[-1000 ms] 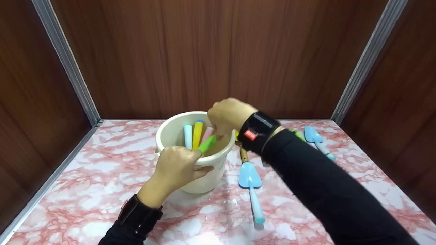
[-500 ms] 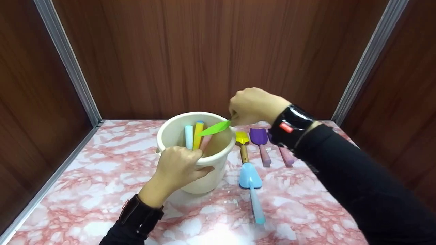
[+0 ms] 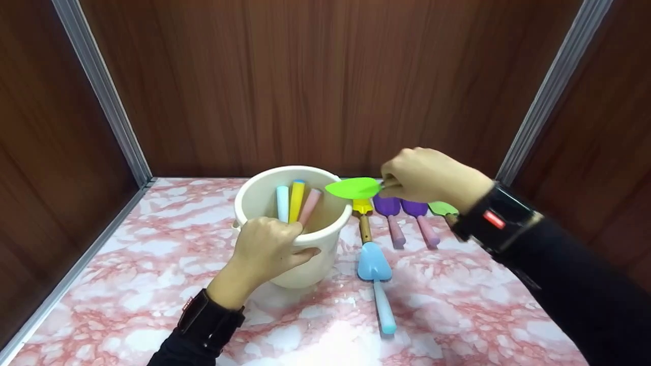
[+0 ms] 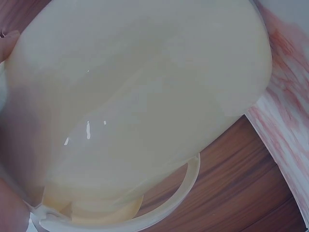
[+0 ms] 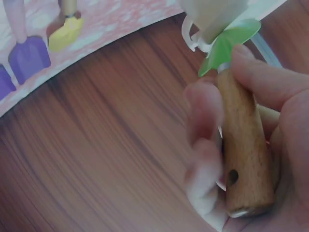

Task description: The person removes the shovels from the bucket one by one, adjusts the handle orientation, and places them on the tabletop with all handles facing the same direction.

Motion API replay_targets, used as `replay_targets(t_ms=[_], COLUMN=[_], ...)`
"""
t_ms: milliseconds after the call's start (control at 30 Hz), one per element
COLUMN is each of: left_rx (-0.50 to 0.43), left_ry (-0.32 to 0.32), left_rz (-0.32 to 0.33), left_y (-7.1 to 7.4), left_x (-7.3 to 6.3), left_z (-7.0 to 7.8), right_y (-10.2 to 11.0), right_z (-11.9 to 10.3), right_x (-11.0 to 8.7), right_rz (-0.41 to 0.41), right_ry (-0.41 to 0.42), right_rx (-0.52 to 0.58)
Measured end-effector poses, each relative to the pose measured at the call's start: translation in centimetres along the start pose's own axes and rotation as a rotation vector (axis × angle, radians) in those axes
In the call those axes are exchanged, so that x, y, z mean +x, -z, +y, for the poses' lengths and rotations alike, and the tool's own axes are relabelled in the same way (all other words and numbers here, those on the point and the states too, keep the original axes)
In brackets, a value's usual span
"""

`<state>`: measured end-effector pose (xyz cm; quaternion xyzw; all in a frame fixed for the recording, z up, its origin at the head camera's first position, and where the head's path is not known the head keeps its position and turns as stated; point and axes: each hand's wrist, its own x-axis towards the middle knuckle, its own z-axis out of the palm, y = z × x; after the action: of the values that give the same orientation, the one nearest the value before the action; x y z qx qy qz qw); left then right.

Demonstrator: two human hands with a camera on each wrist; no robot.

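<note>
A white bucket point(image 3: 310, 264) stands on the tabletop, and my left hand point(image 3: 264, 249) grips its near rim. Inside it lean a light blue handle point(image 3: 282, 203), a yellow handle point(image 3: 296, 203) and a pink handle point(image 3: 309, 207). My right hand point(image 3: 432, 175) holds a small garden trowel by its wooden handle point(image 5: 244, 140). The trowel's bright green blade point(image 3: 356, 188) points left, overlapping the bucket's right rim in the head view. In the left wrist view the bucket's wall point(image 4: 154, 106) fills most of the picture.
Right of the bucket lie a yellow toy tool point(image 3: 364, 226), two purple shovels point(image 3: 387, 205) with pink handles, and a light green trowel point(image 3: 443, 208) partly behind my right hand. A light blue trowel point(image 3: 375, 263) lies nearer. Wood-grain panels point(image 3: 325, 91) enclose the marbled table point(image 3: 152, 284).
My right hand has lifted the green trowel out of the bucket and moved right with it. The left hand has stayed at the rim.
</note>
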<state>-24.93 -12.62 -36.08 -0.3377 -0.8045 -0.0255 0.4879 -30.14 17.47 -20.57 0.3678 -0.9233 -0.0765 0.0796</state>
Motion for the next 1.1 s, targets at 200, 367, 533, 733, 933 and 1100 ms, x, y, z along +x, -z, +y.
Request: replay_targets(t_ms=[200,367,533,733,933,1100], left_rx=[-0.003,-0.003,0.010,-0.006,-0.001,0.017], left_ry=[0.003,0.006,-0.004,0.007,0.001,-0.010], left_rz=[0.009,-0.008,-0.015,-0.009,-0.014,-0.006], left_y=[-0.1,-0.1,0.0,0.1,0.1,0.0], left_x=[0.0,0.3,0.5,0.4,0.4,0.5], left_z=[0.1,0.4,0.5,0.3,0.4,0.4], right_y=[-1.3,-3.1,-5.2,-6.7,-8.2,-9.6], right_z=[1.1,1.8,2.4,2.2,1.9,1.6], right_x=[-2.9,-5.7,-8.4,-10.5,-12.1,-13.0], right_rz=[0.057,0.105,0.128,0.098,0.067,-0.002], right_ry=[-0.032,-0.078,-0.079,-0.133,-0.169,-0.204], right_rx=[0.083,0.148,0.176,0.185,0.181,0.228])
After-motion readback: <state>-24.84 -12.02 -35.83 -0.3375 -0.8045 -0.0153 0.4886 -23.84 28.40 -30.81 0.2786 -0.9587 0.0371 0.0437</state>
